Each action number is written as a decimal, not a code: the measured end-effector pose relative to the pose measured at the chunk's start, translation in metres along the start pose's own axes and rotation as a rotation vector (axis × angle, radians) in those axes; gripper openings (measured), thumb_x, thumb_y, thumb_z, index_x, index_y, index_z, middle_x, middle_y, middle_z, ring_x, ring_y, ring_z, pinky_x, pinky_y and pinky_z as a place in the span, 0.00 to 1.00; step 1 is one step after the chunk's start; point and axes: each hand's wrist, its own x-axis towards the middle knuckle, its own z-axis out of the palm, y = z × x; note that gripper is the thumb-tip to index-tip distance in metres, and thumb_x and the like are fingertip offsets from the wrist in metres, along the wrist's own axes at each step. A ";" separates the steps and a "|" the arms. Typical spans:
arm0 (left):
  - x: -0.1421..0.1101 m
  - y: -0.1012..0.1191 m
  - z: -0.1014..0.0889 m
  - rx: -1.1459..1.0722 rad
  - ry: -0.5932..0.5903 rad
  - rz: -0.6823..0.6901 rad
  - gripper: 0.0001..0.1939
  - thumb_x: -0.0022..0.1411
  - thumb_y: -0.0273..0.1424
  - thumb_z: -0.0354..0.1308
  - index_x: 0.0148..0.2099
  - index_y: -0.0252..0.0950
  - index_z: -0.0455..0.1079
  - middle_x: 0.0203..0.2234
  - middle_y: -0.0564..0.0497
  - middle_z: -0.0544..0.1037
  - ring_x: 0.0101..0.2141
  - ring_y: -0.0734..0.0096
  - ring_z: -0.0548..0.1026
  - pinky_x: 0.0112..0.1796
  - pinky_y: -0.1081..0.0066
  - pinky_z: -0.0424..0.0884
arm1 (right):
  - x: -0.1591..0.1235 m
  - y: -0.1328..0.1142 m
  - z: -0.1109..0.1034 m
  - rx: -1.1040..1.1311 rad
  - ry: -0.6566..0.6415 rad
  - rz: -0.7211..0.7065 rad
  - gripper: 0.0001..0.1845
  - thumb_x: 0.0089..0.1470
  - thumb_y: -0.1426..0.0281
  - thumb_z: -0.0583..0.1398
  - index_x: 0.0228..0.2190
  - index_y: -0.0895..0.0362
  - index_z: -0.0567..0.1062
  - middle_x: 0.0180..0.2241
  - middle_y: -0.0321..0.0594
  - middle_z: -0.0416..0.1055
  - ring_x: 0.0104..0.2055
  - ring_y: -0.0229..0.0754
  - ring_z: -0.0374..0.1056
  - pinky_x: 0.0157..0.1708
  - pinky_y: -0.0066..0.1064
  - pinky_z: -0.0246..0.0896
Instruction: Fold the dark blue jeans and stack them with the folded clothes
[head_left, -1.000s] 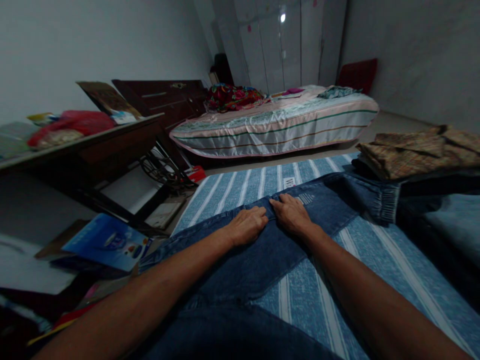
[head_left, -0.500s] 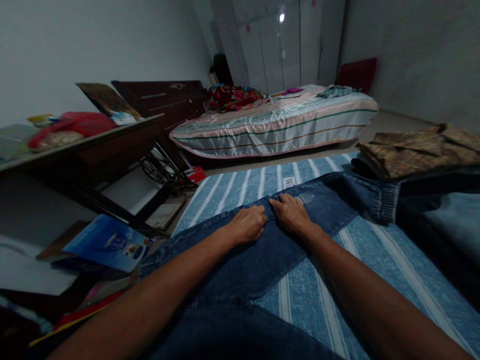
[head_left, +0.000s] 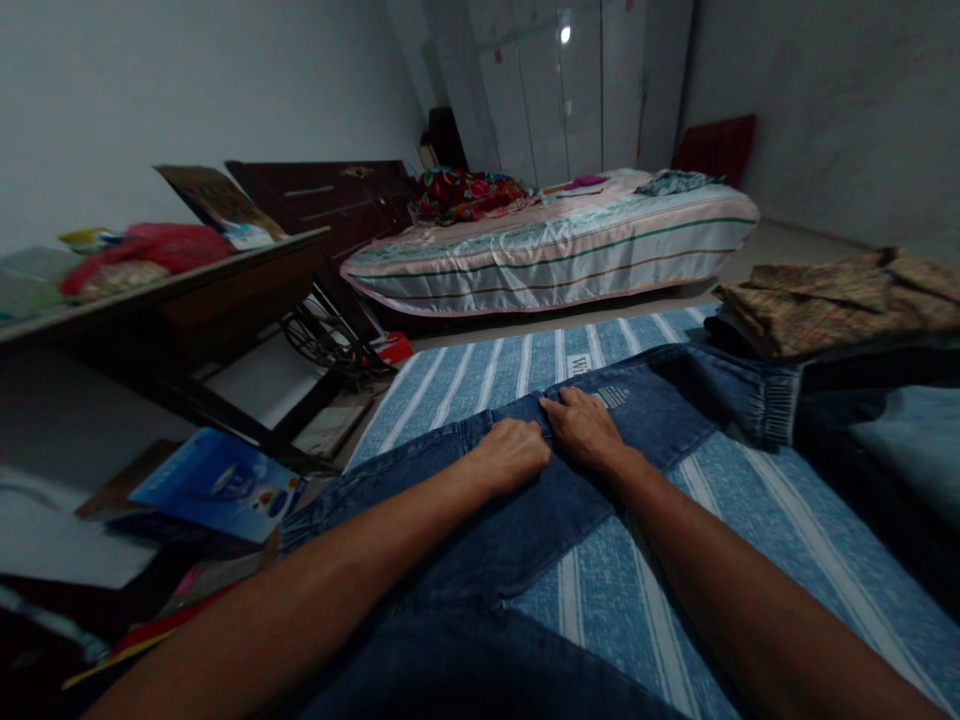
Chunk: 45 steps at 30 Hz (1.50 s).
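Observation:
A pair of dark blue jeans (head_left: 480, 540) lies spread crosswise over a blue-and-white striped bed cover (head_left: 480, 365), with its elastic-gathered end (head_left: 772, 400) at the right. My left hand (head_left: 512, 455) rests on the middle of the jeans, closed like a fist; its fingertips are hidden beneath it. Just right of it, my right hand (head_left: 581, 425) is closed on the denim near the far edge, thumb and fingers pinching the cloth. A pale striped patch (head_left: 613, 397) shows beside its knuckles.
Folded clothes, a brown checked garment (head_left: 832, 300) on top, are stacked at the right. On the left stand a sewing-machine table (head_left: 247, 265) and a blue box (head_left: 225, 485). Another bed (head_left: 555, 260) with a satin cover is at the back.
My left hand has shifted slightly right and toward me over the jeans, its fingers more tightly curled. My right hand and the jeans stay nearly as they were.

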 end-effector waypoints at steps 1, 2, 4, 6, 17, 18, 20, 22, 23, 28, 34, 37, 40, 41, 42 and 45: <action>-0.001 0.000 0.001 0.010 0.002 0.001 0.12 0.60 0.18 0.48 0.36 0.27 0.74 0.30 0.38 0.76 0.31 0.58 0.76 0.27 0.67 0.68 | 0.000 0.000 0.000 0.001 -0.001 0.004 0.24 0.64 0.66 0.42 0.58 0.48 0.62 0.56 0.48 0.59 0.58 0.50 0.53 0.55 0.43 0.48; -0.002 0.000 0.002 0.019 0.006 0.003 0.12 0.60 0.18 0.47 0.36 0.26 0.74 0.30 0.38 0.76 0.31 0.58 0.76 0.27 0.67 0.68 | 0.000 0.000 0.001 0.003 -0.005 0.007 0.24 0.64 0.65 0.42 0.58 0.48 0.62 0.56 0.47 0.59 0.58 0.50 0.53 0.55 0.42 0.47; -0.004 -0.001 0.003 0.030 0.013 0.018 0.13 0.61 0.18 0.46 0.37 0.26 0.73 0.30 0.38 0.75 0.32 0.58 0.76 0.27 0.67 0.69 | 0.001 0.000 0.001 0.009 -0.012 0.012 0.24 0.64 0.65 0.42 0.59 0.47 0.61 0.57 0.47 0.59 0.59 0.49 0.53 0.55 0.42 0.46; -0.005 -0.001 0.004 0.035 0.019 0.028 0.13 0.61 0.18 0.46 0.37 0.26 0.73 0.30 0.38 0.75 0.32 0.58 0.76 0.27 0.66 0.70 | 0.001 0.001 0.001 0.017 -0.015 0.010 0.24 0.65 0.65 0.42 0.59 0.47 0.61 0.57 0.47 0.59 0.58 0.49 0.53 0.55 0.42 0.47; -0.018 -0.011 0.023 -0.056 0.141 -0.110 0.11 0.62 0.21 0.46 0.34 0.30 0.71 0.29 0.42 0.73 0.31 0.63 0.73 0.28 0.68 0.69 | 0.000 0.000 0.000 0.003 0.019 -0.007 0.24 0.64 0.65 0.42 0.57 0.49 0.64 0.54 0.49 0.62 0.56 0.51 0.56 0.53 0.43 0.50; -0.019 -0.011 0.027 -0.049 0.156 -0.111 0.11 0.62 0.21 0.46 0.33 0.30 0.71 0.28 0.43 0.73 0.31 0.63 0.72 0.28 0.68 0.68 | 0.000 0.000 0.000 0.001 0.022 -0.010 0.24 0.64 0.65 0.41 0.57 0.49 0.64 0.53 0.49 0.62 0.56 0.51 0.56 0.53 0.43 0.51; -0.020 -0.011 0.032 -0.044 0.188 -0.097 0.11 0.62 0.21 0.46 0.33 0.31 0.70 0.29 0.43 0.72 0.32 0.63 0.71 0.29 0.68 0.68 | 0.000 0.000 0.000 0.000 0.021 -0.015 0.24 0.64 0.65 0.42 0.57 0.49 0.64 0.53 0.49 0.62 0.56 0.51 0.56 0.52 0.42 0.51; -0.020 -0.013 0.033 -0.056 0.207 -0.067 0.11 0.62 0.22 0.46 0.33 0.32 0.69 0.29 0.44 0.72 0.32 0.64 0.70 0.29 0.69 0.67 | 0.000 0.001 0.002 -0.002 0.016 -0.012 0.24 0.64 0.65 0.42 0.58 0.49 0.63 0.55 0.50 0.60 0.56 0.51 0.55 0.53 0.43 0.50; -0.020 -0.014 0.033 -0.062 0.207 -0.053 0.10 0.62 0.22 0.46 0.33 0.32 0.69 0.30 0.44 0.72 0.32 0.64 0.69 0.30 0.69 0.67 | 0.000 0.001 0.002 -0.002 0.014 -0.009 0.24 0.64 0.65 0.42 0.58 0.49 0.62 0.55 0.50 0.60 0.57 0.51 0.55 0.54 0.43 0.49; -0.021 -0.017 0.025 -0.084 0.145 -0.063 0.10 0.62 0.22 0.46 0.34 0.33 0.68 0.31 0.46 0.71 0.33 0.64 0.69 0.30 0.69 0.66 | 0.001 0.001 0.004 0.013 -0.003 -0.003 0.25 0.64 0.66 0.41 0.59 0.48 0.62 0.56 0.49 0.58 0.59 0.52 0.52 0.55 0.44 0.46; -0.017 -0.024 0.020 -0.231 0.102 -0.136 0.09 0.58 0.23 0.49 0.37 0.35 0.69 0.34 0.47 0.71 0.36 0.65 0.70 0.33 0.69 0.66 | 0.000 -0.001 0.000 0.040 -0.013 0.003 0.25 0.64 0.66 0.41 0.59 0.49 0.62 0.56 0.49 0.60 0.59 0.52 0.53 0.56 0.45 0.45; -0.016 -0.030 0.020 -0.337 0.086 -0.134 0.10 0.55 0.23 0.51 0.39 0.36 0.69 0.34 0.49 0.72 0.36 0.66 0.70 0.36 0.70 0.66 | 0.000 -0.001 -0.001 0.031 -0.009 0.003 0.25 0.64 0.66 0.41 0.59 0.49 0.62 0.55 0.48 0.60 0.59 0.51 0.53 0.56 0.44 0.46; -0.017 -0.032 0.019 -0.344 0.103 -0.089 0.15 0.55 0.23 0.51 0.45 0.37 0.68 0.35 0.49 0.72 0.37 0.66 0.70 0.38 0.69 0.66 | 0.000 -0.001 -0.002 0.024 -0.015 -0.001 0.25 0.64 0.65 0.41 0.59 0.49 0.62 0.55 0.48 0.61 0.58 0.50 0.54 0.55 0.43 0.47; -0.017 -0.032 0.019 -0.328 0.109 -0.077 0.16 0.55 0.23 0.51 0.47 0.37 0.67 0.35 0.49 0.72 0.37 0.65 0.70 0.38 0.69 0.66 | 0.000 -0.001 -0.002 0.022 -0.017 -0.003 0.25 0.64 0.65 0.41 0.59 0.49 0.62 0.54 0.48 0.61 0.57 0.50 0.54 0.55 0.43 0.47; -0.017 -0.031 0.019 -0.309 0.111 -0.068 0.17 0.56 0.22 0.50 0.48 0.37 0.67 0.35 0.49 0.72 0.37 0.65 0.70 0.38 0.68 0.66 | 0.001 -0.001 -0.002 0.021 -0.017 -0.004 0.25 0.64 0.66 0.41 0.59 0.49 0.62 0.54 0.48 0.61 0.57 0.50 0.54 0.55 0.43 0.48; -0.017 -0.029 0.019 -0.250 0.093 -0.043 0.19 0.58 0.22 0.48 0.50 0.39 0.67 0.34 0.48 0.71 0.37 0.63 0.69 0.36 0.67 0.66 | 0.001 0.000 -0.001 0.016 -0.012 -0.004 0.24 0.64 0.66 0.42 0.59 0.49 0.62 0.55 0.48 0.61 0.57 0.50 0.54 0.54 0.43 0.48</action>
